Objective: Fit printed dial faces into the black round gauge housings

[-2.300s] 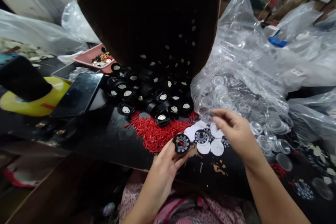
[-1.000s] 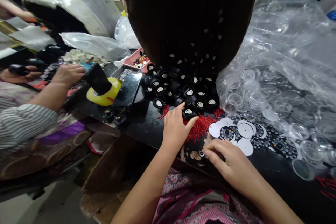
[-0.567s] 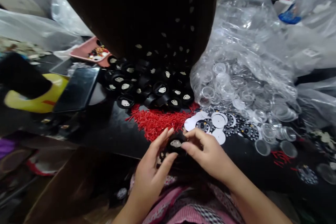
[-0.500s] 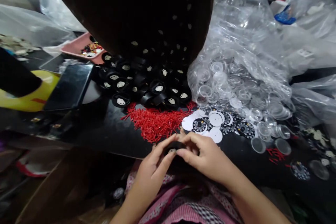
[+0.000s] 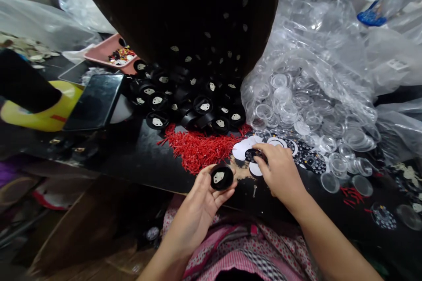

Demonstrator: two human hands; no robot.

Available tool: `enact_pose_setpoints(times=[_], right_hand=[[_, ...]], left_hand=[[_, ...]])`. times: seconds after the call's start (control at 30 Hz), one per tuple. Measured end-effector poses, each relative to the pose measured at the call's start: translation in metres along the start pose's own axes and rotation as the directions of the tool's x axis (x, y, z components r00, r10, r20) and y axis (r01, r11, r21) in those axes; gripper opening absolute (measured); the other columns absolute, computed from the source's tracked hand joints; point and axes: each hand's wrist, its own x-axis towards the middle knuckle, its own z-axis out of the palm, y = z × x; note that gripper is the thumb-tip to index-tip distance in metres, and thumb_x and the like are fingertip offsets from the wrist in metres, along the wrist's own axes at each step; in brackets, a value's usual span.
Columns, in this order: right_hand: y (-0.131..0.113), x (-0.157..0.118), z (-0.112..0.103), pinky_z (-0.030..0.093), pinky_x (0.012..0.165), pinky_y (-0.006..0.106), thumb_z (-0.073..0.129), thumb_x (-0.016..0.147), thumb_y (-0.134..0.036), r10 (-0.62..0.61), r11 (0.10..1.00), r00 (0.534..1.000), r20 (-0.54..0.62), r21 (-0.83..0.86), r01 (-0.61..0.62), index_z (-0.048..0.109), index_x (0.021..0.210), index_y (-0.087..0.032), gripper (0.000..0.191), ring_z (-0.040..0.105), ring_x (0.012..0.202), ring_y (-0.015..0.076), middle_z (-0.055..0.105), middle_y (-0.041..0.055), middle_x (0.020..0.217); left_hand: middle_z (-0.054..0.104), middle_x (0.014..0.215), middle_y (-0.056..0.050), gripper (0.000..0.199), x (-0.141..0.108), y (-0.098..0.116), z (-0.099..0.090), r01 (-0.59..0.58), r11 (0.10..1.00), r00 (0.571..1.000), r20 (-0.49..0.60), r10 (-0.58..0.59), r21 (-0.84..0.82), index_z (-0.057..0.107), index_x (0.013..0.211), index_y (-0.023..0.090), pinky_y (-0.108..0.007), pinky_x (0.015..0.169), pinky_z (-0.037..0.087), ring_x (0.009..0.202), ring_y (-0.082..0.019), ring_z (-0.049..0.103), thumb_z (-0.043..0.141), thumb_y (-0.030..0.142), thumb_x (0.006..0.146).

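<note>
The left hand curls its fingers round a black case, open side up, near the edge of the table. The right hand bends its fingers over a dial disc; whether they grip it is unclear. Beyond lie red pieces, then more black cases.

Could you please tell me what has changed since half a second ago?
The right hand has let go of the black case and moved forward and right to a printed disc; whether it grips it is unclear. The left hand alone now holds the case. The red pieces, clear covers and phone stayed put.
</note>
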Motion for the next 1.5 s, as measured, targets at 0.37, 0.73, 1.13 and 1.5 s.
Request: enact_pose_setpoints(times=[0.37,0.73,1.13,1.5], right_hand=[[-0.018,-0.01,-0.013,0.051,0.073,0.034,0.057,0.09,-0.022,0.14,0.77,0.971,0.195,0.595,-0.23,0.061,0.115,-0.022,0.025,0.063,0.071,0.0161,0.064,0.0008,0.085],[-0.043,-0.003,-0.011,0.046,0.07,0.029,0.059,0.09,-0.019,0.062,0.836,0.994,0.085,0.539,-0.098,0.061,0.093,-0.021,0.004,0.058,0.078,0.0147,0.062,0.0009,0.087],[-0.034,-0.003,-0.012,0.045,0.066,0.029,0.062,0.088,-0.026,0.088,0.854,0.983,0.164,0.496,-0.159,0.059,0.094,-0.023,0.008,0.056,0.073,0.0135,0.061,-0.0005,0.088],[-0.028,-0.013,-0.012,0.049,0.074,0.029,0.056,0.091,-0.02,-0.009,0.794,0.97,0.244,0.591,-0.141,0.061,0.108,-0.024,0.019,0.062,0.084,0.0152,0.067,0.0004,0.096]], left_hand=[[0.073,0.118,-0.005,0.029,0.002,0.0,0.016,-0.224,0.975,0.974,0.041,0.224,0.0,0.067,0.114,0.024,-0.037,0.101,0.05,0.116,-0.023,0.064,0.054,0.042,0.094],[0.059,0.141,0.002,0.035,-0.001,-0.01,0.017,-0.118,0.968,0.992,0.072,0.105,0.223,0.064,0.125,0.036,-0.041,0.107,0.046,0.133,-0.026,0.051,0.06,0.041,0.091],[0.068,0.128,-0.004,0.034,0.002,-0.012,0.013,-0.116,0.975,0.986,0.138,0.091,0.191,0.069,0.118,0.03,-0.037,0.096,0.054,0.12,-0.025,0.062,0.069,0.031,0.085],[0.073,0.117,-0.003,0.027,-0.002,-0.008,0.015,-0.234,0.837,0.971,0.077,0.226,0.494,0.067,0.112,0.025,-0.033,0.098,0.052,0.117,-0.022,0.064,0.064,0.023,0.085]])
